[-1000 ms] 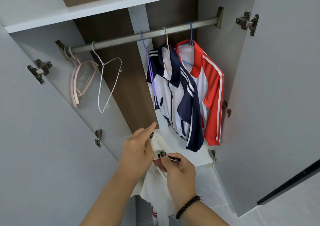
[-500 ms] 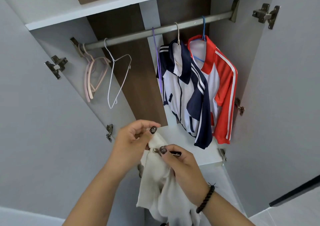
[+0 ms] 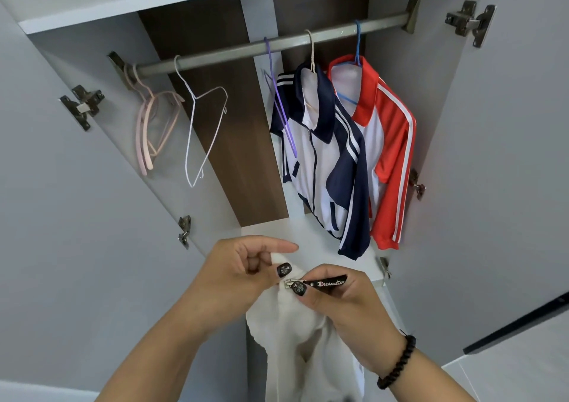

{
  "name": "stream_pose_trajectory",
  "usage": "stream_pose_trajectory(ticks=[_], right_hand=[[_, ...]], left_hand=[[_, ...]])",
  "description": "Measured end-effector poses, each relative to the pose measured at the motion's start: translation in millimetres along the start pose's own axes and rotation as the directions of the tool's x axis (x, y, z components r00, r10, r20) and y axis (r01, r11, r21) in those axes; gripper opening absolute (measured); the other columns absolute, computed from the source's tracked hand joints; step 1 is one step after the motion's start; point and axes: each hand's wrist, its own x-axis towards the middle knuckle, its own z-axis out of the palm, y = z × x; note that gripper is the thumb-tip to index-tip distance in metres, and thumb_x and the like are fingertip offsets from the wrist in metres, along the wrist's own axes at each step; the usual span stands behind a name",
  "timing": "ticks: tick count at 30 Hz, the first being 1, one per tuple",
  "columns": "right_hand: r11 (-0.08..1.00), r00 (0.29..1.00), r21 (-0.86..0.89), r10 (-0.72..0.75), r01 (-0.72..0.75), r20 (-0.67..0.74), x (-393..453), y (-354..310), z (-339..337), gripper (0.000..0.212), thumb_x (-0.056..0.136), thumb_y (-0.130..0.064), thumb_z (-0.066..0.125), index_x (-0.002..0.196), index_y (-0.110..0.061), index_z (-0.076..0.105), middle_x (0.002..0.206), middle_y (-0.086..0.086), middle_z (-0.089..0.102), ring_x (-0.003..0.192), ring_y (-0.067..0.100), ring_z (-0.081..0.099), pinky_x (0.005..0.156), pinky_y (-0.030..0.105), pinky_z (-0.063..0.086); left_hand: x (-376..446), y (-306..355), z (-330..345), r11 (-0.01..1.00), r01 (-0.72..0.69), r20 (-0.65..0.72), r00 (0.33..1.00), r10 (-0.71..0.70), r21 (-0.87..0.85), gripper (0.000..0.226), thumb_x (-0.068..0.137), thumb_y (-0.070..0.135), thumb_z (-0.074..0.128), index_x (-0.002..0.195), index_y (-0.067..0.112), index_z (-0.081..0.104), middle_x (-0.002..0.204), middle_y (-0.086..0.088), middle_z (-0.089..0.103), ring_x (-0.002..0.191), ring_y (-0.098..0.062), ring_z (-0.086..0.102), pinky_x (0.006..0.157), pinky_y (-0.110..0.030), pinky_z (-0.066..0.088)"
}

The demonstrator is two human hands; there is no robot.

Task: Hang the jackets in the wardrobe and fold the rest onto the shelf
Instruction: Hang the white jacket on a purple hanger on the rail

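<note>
Both hands are up at the top edge of a white garment (image 3: 295, 334), working its zipper just in front of the open wardrobe's lower shelf (image 3: 348, 241). The left hand (image 3: 243, 275) pinches the fabric at the collar end between thumb and curled fingers, and the right hand (image 3: 341, 297) pinches the small metal zipper slider (image 3: 291, 283), with the black pull tab (image 3: 331, 284) sticking out to the right across its fingers. From that shared grip the garment's long axis runs straight down: the body of it hangs limp below the hands and out of the bottom of the view, so its hem is not visible, and I can't say for sure whether the zip is fully closed below the slider. What matters for the next move is that everything it needs lies up and away from the grip. The rail (image 3: 277, 42) sits well above the hands, and the empty white wire hanger (image 3: 200, 130) hangs up and to the left, nearer the left hand, with pink hangers (image 3: 151, 127) beyond it by the bracket. The navy and white jacket (image 3: 320, 161) and red and white jacket (image 3: 388, 155) already fill the right end of the rail, above the right hand. I'd judge the left hand better placed to reach for the hanger.
</note>
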Motion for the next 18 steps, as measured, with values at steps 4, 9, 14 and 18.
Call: stream_pose_trajectory(ticks=[4, 9, 14, 18], right_hand=[[1.0, 0.998, 0.024, 0.019, -0.018, -0.053, -2, 4, -3, 0.005, 0.065, -0.008, 0.076, 0.067, -0.005, 0.073, 0.074, 0.016, 0.07, 0.068, 0.018, 0.063, 0.066, 0.023, 0.05], [0.999, 0.993, 0.022, 0.049, -0.046, -0.108, -2, 12, -10, 0.012, 0.061, -0.012, 0.076, 0.067, -0.003, 0.072, 0.075, 0.02, 0.07, 0.067, 0.02, 0.063, 0.065, 0.023, 0.051], [0.997, 0.984, 0.018, 0.077, -0.075, -0.161, 5, 23, -24, 0.009, 0.077, 0.011, 0.068, 0.072, 0.003, 0.069, 0.075, 0.018, 0.07, 0.067, 0.016, 0.064, 0.064, 0.02, 0.052], [0.998, 0.987, -0.013, 0.062, -0.065, -0.147, 18, 33, -27, 0.01, 0.08, 0.013, 0.063, 0.074, 0.006, 0.065, 0.069, 0.013, 0.069, 0.062, 0.012, 0.064, 0.063, 0.018, 0.05]], left_hand=[[5, -9, 3, 0.992, 0.001, 0.04, 0.999, -0.006, 0.128, 0.042, 0.086, -0.005, 0.067, 0.093, 0.036, 0.077, 0.074, -0.016, 0.057, 0.07, -0.032, 0.056, 0.078, -0.052, 0.052], [9, -16, 1, 0.975, 0.01, 0.079, 0.997, -0.028, 0.221, 0.046, 0.086, -0.009, 0.062, 0.094, 0.034, 0.075, 0.061, 0.014, 0.048, 0.063, -0.014, 0.054, 0.072, -0.03, 0.055], [10, -22, -9, 0.97, 0.018, 0.052, 0.998, -0.031, 0.241, 0.045, 0.085, -0.01, 0.063, 0.091, 0.033, 0.077, 0.062, 0.013, 0.048, 0.06, -0.008, 0.051, 0.066, -0.021, 0.054], [13, -25, -21, 0.977, 0.024, -0.005, 1.0, -0.023, 0.212, 0.047, 0.084, -0.008, 0.067, 0.087, 0.038, 0.076, 0.069, 0.002, 0.053, 0.062, -0.01, 0.053, 0.06, -0.014, 0.047]])
